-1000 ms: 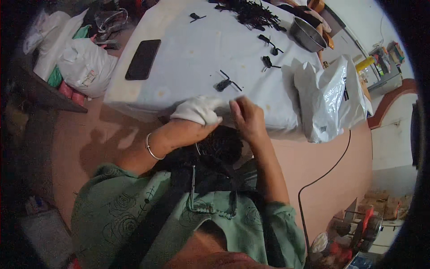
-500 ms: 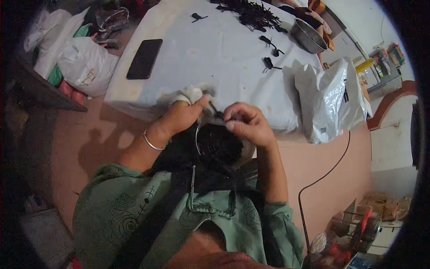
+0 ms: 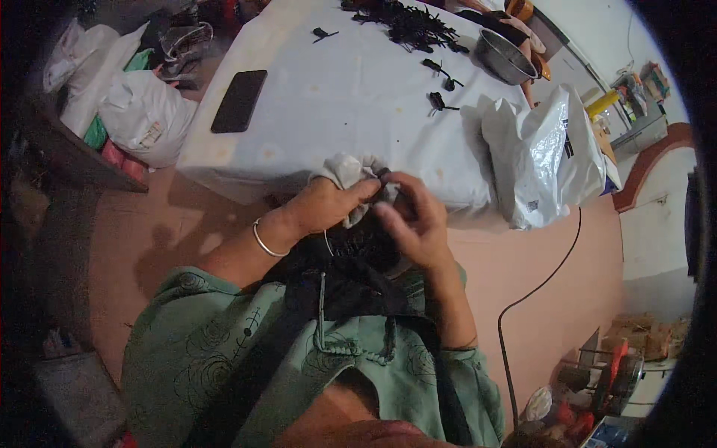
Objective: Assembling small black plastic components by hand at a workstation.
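Observation:
At the near edge of the table, my left hand (image 3: 325,205) is closed on a crumpled white cloth (image 3: 345,169). A small black piece (image 3: 383,176) shows at the cloth beside my left thumb; its shape is too blurred to tell. My right hand (image 3: 422,224) is right beside it, the forefinger reaching to the piece and the thumb held apart. Beneath my hands, over my lap, a heap of black pieces (image 3: 360,246) is partly hidden. Farther back, small black parts with thin stems (image 3: 441,102) lie on the white table cover (image 3: 314,123).
A dark phone (image 3: 239,101) lies on the table's left side. At the far end are a pile of black parts (image 3: 418,30) and a metal bowl (image 3: 506,57). A white plastic bag (image 3: 534,168) stands at the right edge. Stuffed bags (image 3: 146,112) sit left; a black cable (image 3: 544,287) crosses the floor.
My right thumb has come away from the forefinger, which stays near the black piece. My left hand and the cloth have shifted right, bringing the hands closer together.

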Tool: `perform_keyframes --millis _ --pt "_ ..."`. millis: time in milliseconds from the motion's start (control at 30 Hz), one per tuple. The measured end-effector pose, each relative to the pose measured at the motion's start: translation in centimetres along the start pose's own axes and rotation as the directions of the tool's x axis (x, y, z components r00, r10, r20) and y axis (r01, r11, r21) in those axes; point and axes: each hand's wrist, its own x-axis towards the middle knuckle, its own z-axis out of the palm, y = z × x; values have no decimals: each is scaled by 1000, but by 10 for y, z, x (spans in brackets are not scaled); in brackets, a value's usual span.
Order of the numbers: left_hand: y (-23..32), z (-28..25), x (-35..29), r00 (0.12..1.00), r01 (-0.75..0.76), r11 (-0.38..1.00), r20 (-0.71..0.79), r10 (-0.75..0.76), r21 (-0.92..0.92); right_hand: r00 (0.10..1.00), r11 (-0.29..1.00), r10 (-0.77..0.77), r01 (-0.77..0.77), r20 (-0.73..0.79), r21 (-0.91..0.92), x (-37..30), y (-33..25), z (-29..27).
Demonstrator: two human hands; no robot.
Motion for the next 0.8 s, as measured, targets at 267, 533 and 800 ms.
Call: perform_keyframes --millis 267,533,800 --pt "23 16 -11 988 143 970 26 -151 198 933 955 295 -281 -207 96 4 17 5" --pt "16 18 -8 987 -103 842 -48 151 529 989 974 148 -150 -25 -169 -5 10 6" --pt "13 18 -5 865 -361 375 156 478 854 941 948 298 -271 -163 166 -6 29 29"
